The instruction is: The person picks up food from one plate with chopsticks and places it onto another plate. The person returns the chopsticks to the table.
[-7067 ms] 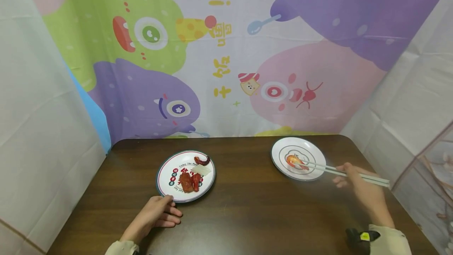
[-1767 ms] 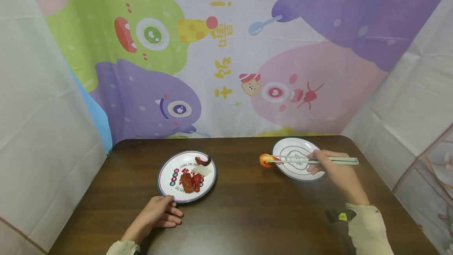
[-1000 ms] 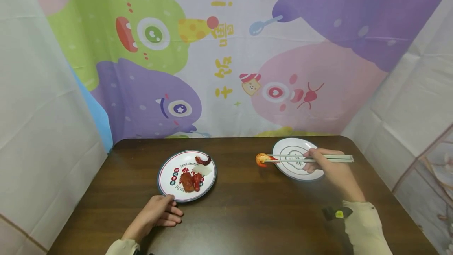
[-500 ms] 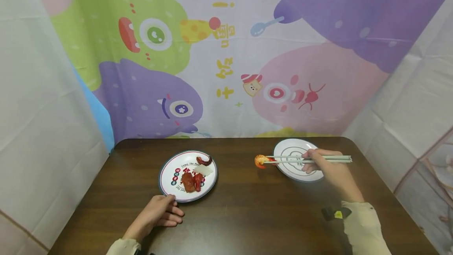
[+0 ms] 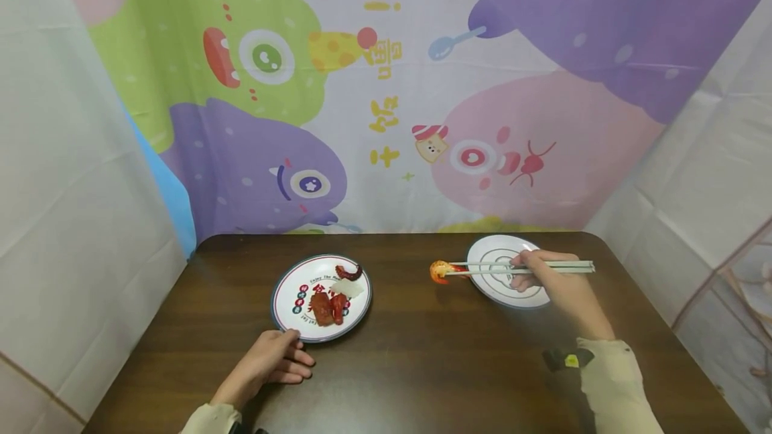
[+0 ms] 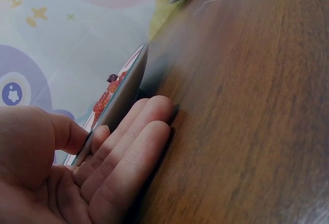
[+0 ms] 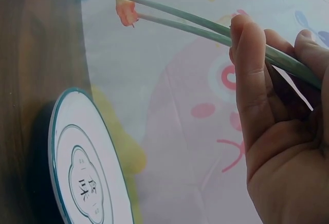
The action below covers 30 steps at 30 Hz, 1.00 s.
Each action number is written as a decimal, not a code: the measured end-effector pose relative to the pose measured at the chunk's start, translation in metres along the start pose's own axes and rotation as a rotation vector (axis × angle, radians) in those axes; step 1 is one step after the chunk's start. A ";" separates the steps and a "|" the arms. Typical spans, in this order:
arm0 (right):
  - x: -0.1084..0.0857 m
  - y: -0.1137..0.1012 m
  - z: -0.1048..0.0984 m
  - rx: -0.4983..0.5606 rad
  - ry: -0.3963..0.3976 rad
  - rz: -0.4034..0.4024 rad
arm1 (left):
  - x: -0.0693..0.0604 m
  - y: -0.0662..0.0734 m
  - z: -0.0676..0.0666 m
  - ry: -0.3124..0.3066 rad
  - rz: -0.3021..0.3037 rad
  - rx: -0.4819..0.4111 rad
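My right hand (image 5: 537, 273) grips a pair of pale green chopsticks (image 7: 190, 24). Their tips pinch an orange shrimp (image 5: 441, 271), which hangs in the air just left of the right plate (image 5: 505, 299). That plate, white with a dark rim, carries no food. At the left, my left hand (image 5: 271, 359) pinches the near rim of another white plate (image 5: 288, 320); in the left wrist view the thumb lies over the rim and the index finger under it. On this plate lie two reddish-brown meat pieces (image 5: 322, 310), a pale flat slice (image 5: 346, 288) and a dark red curled piece (image 5: 348, 272).
Both plates stand on a dark brown wooden table (image 5: 410, 367). A cartoon-printed cloth (image 5: 386, 206) hangs along its far edge. White cloth walls close in the left and right sides.
The shrimp lay on the right plate earlier; the chopsticks lifted it and carried it left past the rim. Lately it has drifted slightly further left. My left hand has stayed at its plate.
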State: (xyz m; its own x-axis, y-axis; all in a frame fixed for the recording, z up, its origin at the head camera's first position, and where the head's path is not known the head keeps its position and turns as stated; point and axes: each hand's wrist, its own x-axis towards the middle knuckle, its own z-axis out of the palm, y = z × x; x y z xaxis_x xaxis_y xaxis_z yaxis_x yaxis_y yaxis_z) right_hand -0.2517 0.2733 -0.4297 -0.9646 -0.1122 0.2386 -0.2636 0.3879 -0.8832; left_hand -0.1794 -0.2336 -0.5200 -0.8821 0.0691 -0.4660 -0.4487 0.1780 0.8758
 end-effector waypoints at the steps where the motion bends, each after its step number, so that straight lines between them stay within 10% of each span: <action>1: 0.001 0.000 0.000 -0.001 0.001 -0.005 | 0.000 0.000 0.000 -0.001 0.000 0.001; 30: 0.012 -0.007 0.017 0.045 -0.074 -0.074 | 0.001 -0.001 -0.001 0.009 0.008 -0.002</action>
State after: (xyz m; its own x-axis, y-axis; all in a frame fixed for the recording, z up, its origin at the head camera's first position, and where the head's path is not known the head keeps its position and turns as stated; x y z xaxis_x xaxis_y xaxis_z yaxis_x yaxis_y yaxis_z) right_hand -0.2610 0.2540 -0.4276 -0.9390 -0.2067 0.2749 -0.3318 0.3344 -0.8821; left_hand -0.1799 -0.2344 -0.5209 -0.8869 0.0617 -0.4578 -0.4419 0.1757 0.8797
